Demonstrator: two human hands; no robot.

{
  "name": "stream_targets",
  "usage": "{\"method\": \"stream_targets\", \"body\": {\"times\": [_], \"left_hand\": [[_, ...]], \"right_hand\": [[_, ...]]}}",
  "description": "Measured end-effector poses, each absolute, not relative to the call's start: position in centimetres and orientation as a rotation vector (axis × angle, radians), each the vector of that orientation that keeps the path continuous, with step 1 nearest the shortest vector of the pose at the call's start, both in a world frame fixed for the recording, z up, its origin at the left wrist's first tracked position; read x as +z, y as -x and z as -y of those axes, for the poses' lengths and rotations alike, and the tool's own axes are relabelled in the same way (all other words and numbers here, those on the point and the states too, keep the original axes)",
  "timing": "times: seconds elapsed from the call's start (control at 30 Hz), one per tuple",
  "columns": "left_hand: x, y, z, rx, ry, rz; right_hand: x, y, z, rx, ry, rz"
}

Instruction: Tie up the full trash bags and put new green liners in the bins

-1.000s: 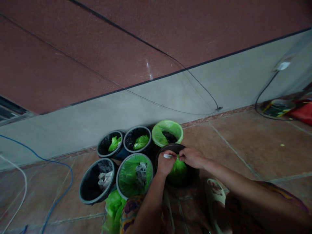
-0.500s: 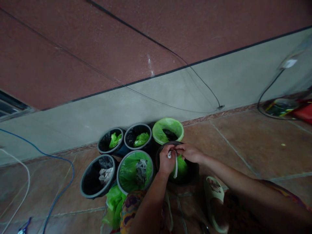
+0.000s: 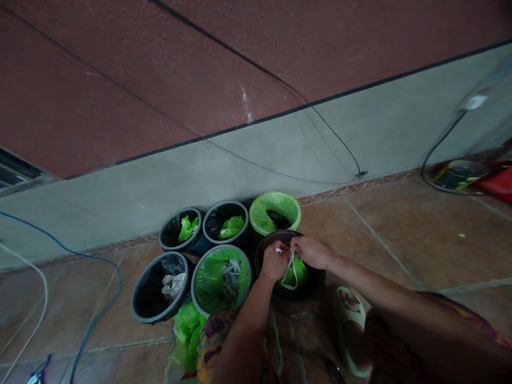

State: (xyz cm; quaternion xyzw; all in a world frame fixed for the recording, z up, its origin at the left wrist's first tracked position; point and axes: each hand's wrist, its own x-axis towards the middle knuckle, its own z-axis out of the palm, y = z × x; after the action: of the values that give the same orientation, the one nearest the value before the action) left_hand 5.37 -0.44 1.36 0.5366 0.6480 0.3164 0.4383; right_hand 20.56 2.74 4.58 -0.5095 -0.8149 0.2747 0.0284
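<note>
My left hand point(image 3: 276, 263) and my right hand point(image 3: 311, 252) meet above a dark bin point(image 3: 262, 245). Both hands pinch a thin white strip point(image 3: 289, 287), which hangs in a loop between and below them. Its short end pokes out by the left fingers. Inside the bin, under the hands, lies a bright green plastic bag point(image 3: 299, 273). What the strip is fastened to, if anything, is hidden by the fingers.
Left of the dark bin stand a green-lined bin point(image 3: 202, 277) and a black-lined bin point(image 3: 140, 298). Behind are a light green bin point(image 3: 258, 216) and two more black-lined bins. Green plastic point(image 3: 188, 330) lies on the floor, and a blue cable point(image 3: 102, 258) crosses it. Slippers point(image 3: 352, 330) are below.
The white strip hung as a straight tail and now forms an open loop. My right hand has shifted slightly away from my left. The bins stay in place.
</note>
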Motion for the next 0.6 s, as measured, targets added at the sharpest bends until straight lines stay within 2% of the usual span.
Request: {"method": "stream_targets", "body": {"times": [0.1,0.27,0.5,0.6], "left_hand": [[1.4,-5.2,0.4,0.641,-1.42,-1.709],[1.7,-4.7,0.6,0.366,-1.636,-1.799],[1.6,-4.2,0.5,0.092,-1.685,-1.847],[1.3,-4.1,0.8,0.067,-1.69,-1.866]], "right_hand": [[4.8,-20.5,-2.2,0.607,1.531,2.675],[3.7,-21.0,-2.2,0.477,1.618,2.707],[3.3,-21.4,-2.3,0.522,1.735,2.581],[3.4,-21.5,-2.5,0.634,1.71,2.502]]}}
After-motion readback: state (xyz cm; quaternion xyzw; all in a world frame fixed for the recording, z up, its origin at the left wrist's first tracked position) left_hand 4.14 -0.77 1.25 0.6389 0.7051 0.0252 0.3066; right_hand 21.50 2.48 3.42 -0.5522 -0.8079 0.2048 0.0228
